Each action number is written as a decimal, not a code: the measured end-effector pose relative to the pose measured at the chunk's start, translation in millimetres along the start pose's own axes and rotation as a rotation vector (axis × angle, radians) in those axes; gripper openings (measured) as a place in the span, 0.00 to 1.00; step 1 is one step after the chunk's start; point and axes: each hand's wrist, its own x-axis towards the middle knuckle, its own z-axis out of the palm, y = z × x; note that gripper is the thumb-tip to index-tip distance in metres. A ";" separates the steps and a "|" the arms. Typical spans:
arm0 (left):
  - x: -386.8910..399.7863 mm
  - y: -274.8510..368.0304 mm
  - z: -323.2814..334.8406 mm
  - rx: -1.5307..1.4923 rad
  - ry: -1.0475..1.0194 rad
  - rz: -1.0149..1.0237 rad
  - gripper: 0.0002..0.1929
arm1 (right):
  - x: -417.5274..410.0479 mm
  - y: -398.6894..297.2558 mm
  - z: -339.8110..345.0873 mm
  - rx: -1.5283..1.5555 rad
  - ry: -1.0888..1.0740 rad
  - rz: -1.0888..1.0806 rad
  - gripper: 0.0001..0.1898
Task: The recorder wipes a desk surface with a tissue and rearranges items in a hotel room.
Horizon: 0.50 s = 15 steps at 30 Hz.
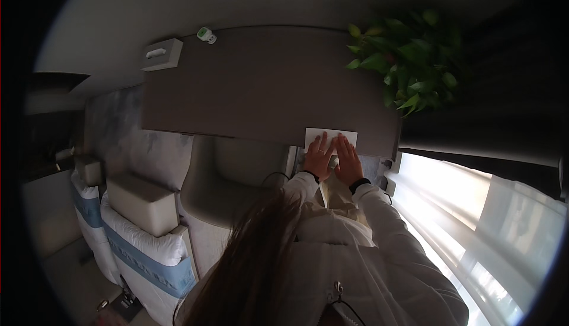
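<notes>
A white rectangular sheet, perhaps paper (314, 134), lies at the front edge of a dark brown desk (258, 86), towards its right end. My left hand (318, 159) rests on the sheet with its fingers spread, a ring on one of them. Beside it my right hand (349, 159) lies palm down on the same sheet, fingers nearly together and pointing away from me. The two hands almost meet at the index fingers. Neither hand grips anything. Both wrists have dark bands below white sleeves.
A leafy green plant (413, 59) spreads over the desk's right end. A tissue box (169, 57) and a small white-and-green object (206, 35) stand at the back left. A grey chair (240, 175) is left of me, beds with white bedding (146, 259) beyond, curtains (444, 192) at right.
</notes>
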 end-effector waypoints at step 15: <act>-3.1 4.7 17.5 -0.081 0.050 0.054 0.46 | -11.9 4.9 3.6 0.150 0.035 0.037 0.46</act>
